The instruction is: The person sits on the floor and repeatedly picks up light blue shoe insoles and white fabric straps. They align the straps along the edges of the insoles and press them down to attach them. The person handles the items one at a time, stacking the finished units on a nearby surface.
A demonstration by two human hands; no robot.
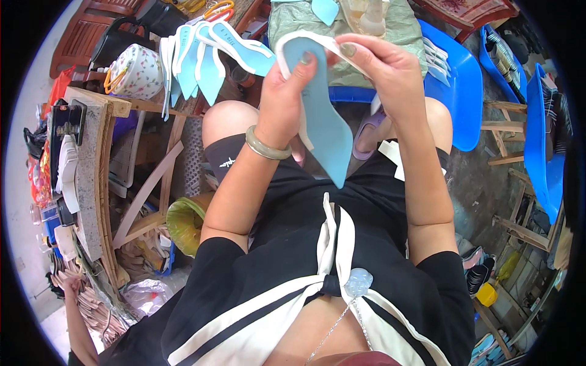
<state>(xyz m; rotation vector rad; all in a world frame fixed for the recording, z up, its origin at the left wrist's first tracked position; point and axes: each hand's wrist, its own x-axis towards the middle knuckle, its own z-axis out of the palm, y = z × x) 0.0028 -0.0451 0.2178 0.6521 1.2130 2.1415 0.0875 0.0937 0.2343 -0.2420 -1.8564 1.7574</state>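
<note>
While held up over the lap, pinched at its rounded white-edged heel end between left hand (287,91) and right hand (384,67): pale blue pointed insole (320,116), seemingly light, thin, bendable, best gripped by the edges.

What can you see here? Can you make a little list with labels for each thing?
Left hand: grips the light blue pointed insole near its rounded end
Right hand: pinches the white strip along the insole's rim
Wrist: pale green bangle on the left
Ahead: more light blue insoles stacked on the workbench
Right: blue plastic chair
Left: floral kettle
</note>
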